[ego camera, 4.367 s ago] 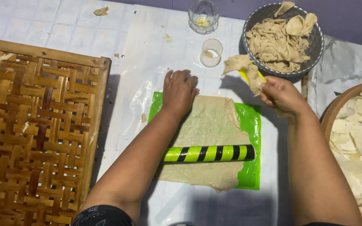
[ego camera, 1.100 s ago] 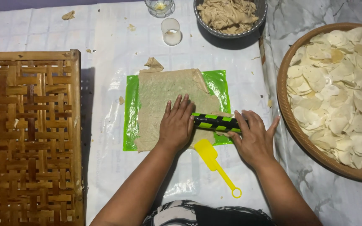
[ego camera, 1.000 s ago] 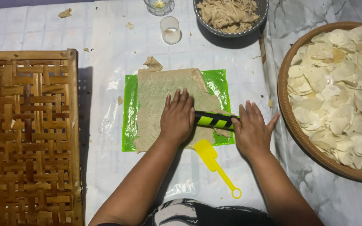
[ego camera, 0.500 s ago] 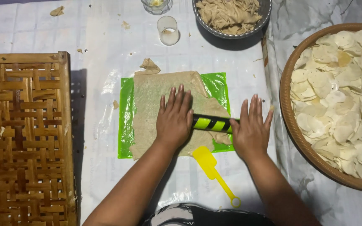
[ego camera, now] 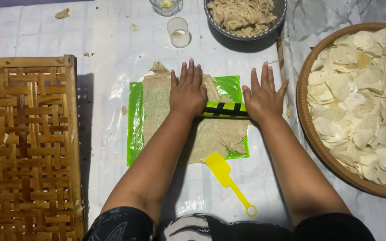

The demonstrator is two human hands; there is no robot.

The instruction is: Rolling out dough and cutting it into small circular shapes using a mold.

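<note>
A green roller with black stripes (ego camera: 225,110) lies across a flattened sheet of tan dough (ego camera: 157,111) on a green plastic mat (ego camera: 135,134). My left hand (ego camera: 187,91) presses flat on the roller's left end, fingers spread over the dough. My right hand (ego camera: 262,94) presses flat on its right end, at the mat's right edge. A yellow plastic spatula (ego camera: 227,178) rests on the table just below the dough, between my forearms.
A woven bamboo tray (ego camera: 23,147) fills the left. A round basket (ego camera: 307,129) of pale round crackers stands at the right. At the back are a dark bowl (ego camera: 280,10) of dough scraps, a small white cup (ego camera: 178,32) and a glass (ego camera: 165,5).
The spatula was set down and both hands went onto the roller. In the last second they pushed it away from me, up the dough sheet.
</note>
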